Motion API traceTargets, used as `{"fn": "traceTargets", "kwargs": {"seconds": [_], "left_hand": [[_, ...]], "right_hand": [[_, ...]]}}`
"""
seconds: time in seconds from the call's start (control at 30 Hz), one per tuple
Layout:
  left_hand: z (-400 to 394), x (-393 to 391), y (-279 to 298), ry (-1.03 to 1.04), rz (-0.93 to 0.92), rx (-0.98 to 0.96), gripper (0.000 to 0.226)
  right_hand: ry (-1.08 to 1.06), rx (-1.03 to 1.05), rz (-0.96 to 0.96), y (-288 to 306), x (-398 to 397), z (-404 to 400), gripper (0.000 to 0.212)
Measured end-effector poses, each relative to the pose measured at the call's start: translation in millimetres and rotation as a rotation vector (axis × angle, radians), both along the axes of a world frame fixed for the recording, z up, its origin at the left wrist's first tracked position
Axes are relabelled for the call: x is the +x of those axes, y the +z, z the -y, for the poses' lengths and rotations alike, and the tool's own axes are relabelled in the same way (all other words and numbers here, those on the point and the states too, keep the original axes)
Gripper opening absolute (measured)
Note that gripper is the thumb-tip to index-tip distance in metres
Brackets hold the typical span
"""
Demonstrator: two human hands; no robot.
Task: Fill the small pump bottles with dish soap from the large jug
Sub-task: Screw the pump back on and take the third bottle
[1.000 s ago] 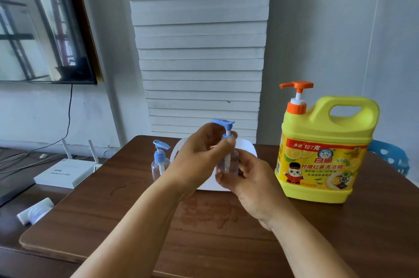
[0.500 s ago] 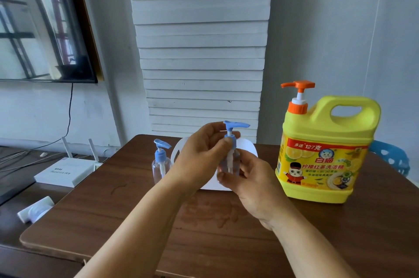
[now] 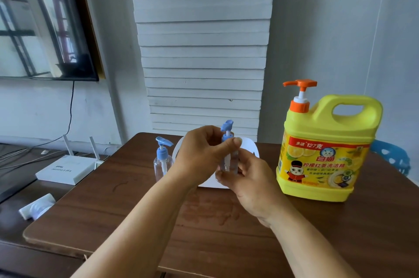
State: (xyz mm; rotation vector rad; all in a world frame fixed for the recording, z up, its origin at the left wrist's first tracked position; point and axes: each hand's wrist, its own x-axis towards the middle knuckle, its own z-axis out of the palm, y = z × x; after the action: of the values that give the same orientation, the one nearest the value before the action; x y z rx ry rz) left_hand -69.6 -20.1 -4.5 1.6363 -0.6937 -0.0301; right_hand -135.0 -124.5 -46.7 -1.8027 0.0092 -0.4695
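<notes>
- Pump head on the held bottle has turned since half a second ago: nozzle pointed right then, now faces roughly away from me; hands sit where they were.
- Head view: my left hand (image 3: 204,155) pinches the blue collar of the small pump bottle (image 3: 229,159), thumb and fingers curled round it, likely unscrewing the pump so it can be filled.
- My right hand (image 3: 247,178) grips the clear body low down, holding it steady above the table (image 3: 136,209) middle.
- Second pump bottle (image 3: 162,159) stands upright toward the far edge, left of my hands, pump on, looks empty.
- White plate-like thing (image 3: 251,150) behind my hands; can't tell what it is.
- Yellow jug (image 3: 322,148) upright toward the far right, orange pump on, well apart from both bottles.
- Open room: bare tabletop along the near edge and between hands and jug.
</notes>
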Motion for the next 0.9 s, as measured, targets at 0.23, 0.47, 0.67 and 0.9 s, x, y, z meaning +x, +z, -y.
{"fn": "traceTargets", "kwargs": {"seconds": [0.23, 0.47, 0.67, 0.9], "left_hand": [[-12, 3, -1, -0.139, -0.047, 0.040, 0.020], [-14, 7, -3, -0.049, -0.029, 0.038, 0.018], [-13, 7, -7, -0.007, 0.016, 0.109, 0.016], [-23, 6, -12, -0.077, -0.033, 0.132, 0.017]], "right_hand": [[0.086, 0.042, -0.016, -1, 0, 1, 0.021], [0.105, 0.040, -0.022, -2, 2, -2, 0.025], [0.059, 0.013, -0.011, -4, 4, -3, 0.023], [0.124, 0.031, -0.074, -11, 5, -4, 0.029]]}}
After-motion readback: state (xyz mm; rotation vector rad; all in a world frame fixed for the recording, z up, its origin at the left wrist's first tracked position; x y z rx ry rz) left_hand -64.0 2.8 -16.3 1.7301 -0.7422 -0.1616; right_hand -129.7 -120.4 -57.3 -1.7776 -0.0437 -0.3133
